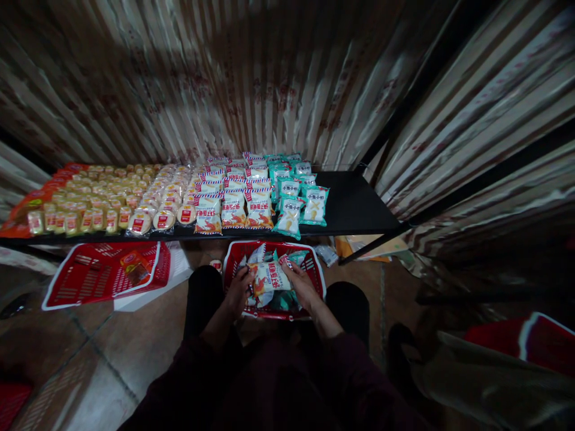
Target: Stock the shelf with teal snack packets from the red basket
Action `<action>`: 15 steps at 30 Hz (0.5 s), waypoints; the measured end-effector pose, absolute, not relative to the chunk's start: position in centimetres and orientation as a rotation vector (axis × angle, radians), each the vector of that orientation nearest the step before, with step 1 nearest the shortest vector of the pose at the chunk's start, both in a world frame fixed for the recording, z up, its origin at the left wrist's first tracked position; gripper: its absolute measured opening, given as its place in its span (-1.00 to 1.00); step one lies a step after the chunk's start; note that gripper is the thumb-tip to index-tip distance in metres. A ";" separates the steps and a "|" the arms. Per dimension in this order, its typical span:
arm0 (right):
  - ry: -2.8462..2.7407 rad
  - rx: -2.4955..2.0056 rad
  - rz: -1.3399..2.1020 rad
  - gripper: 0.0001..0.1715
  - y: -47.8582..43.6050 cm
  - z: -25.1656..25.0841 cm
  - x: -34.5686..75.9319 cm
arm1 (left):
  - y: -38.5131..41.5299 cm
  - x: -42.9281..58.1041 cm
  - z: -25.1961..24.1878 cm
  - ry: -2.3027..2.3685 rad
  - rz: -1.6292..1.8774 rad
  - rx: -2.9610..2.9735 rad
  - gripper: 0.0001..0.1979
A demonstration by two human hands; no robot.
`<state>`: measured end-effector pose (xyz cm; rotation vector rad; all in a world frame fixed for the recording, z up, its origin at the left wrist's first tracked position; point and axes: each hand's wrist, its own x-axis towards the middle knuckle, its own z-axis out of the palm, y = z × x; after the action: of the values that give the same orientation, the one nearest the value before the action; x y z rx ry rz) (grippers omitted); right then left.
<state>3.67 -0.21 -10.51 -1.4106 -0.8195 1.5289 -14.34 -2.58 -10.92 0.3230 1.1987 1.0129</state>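
Between my two hands is a white snack bag (272, 278) with red lettering, held sideways just above a red basket (318, 269). My left hand (238, 290) grips the bag's left end and my right hand (302, 284) pinches its right end. Under the bag, more snack bags lie in the basket, among them teal ones (287, 300). On the black shelf in front, white-and-red snack bags (233, 208) stand in rows. To their right are teal-and-white snack bags (288, 215).
Small yellow packets (90, 209) and round wrapped biscuits (163, 220) fill the left of the shelf (354, 203). Another red basket (90, 272) with an orange packet sits on the floor at left. Black metal posts (381, 239) rise at right. Cardboard (372, 246) lies under the shelf.
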 end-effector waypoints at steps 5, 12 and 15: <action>-0.971 -1.352 1.656 -0.46 0.2 -8.9 4.2 | -2.0 -14.5 -10.1 1.152 1.038 0.422 -0.47; -1.086 -1.449 1.438 -0.48 1.3 -8.9 3.5 | -2.5 -14.1 -11.5 1.263 1.143 0.355 -0.47; -1.143 -1.565 1.281 -0.49 2.0 -9.6 3.1 | -3.1 -13.8 -11.9 1.250 1.174 0.314 -0.47</action>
<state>3.14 2.03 -9.58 -1.5649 -1.1431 1.2815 -13.76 -3.10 -11.92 0.3137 1.2501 1.1744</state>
